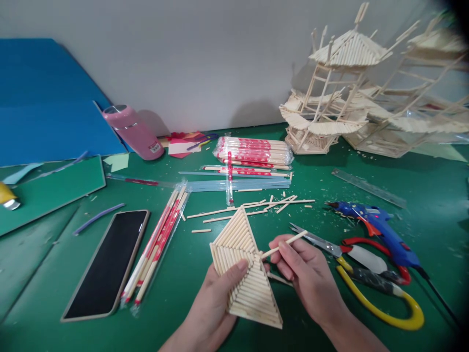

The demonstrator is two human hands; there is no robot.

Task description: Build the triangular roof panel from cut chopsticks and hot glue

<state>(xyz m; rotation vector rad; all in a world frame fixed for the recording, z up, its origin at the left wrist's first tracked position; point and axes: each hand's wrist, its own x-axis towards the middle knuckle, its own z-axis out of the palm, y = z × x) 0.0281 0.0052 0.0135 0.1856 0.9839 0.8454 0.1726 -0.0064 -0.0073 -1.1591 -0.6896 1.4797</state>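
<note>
My left hand [222, 293] grips a panelled piece made of wooden sticks [234, 234], its thumb lying across the rows. The rows of sticks meet at a point near the middle of the piece. Between the thumb and fingers of my right hand [308, 274] is a thin wooden stick [291, 240], slanting up to the right. Its lower end touches the panelled piece at that meeting point. Another stick [280, 278] juts out from behind the piece, below my right fingers. Beyond the piece lie several loose cut sticks [252, 208].
A blue glue gun [381, 227] and scissors [330, 244] with yellow and red handles lie on the right. Left are a phone [106, 264] and wrapped chopsticks [157, 244]. Behind stand a chopstick pack [254, 150], a pink bottle [135, 132] and a stick-built pavilion [326, 107].
</note>
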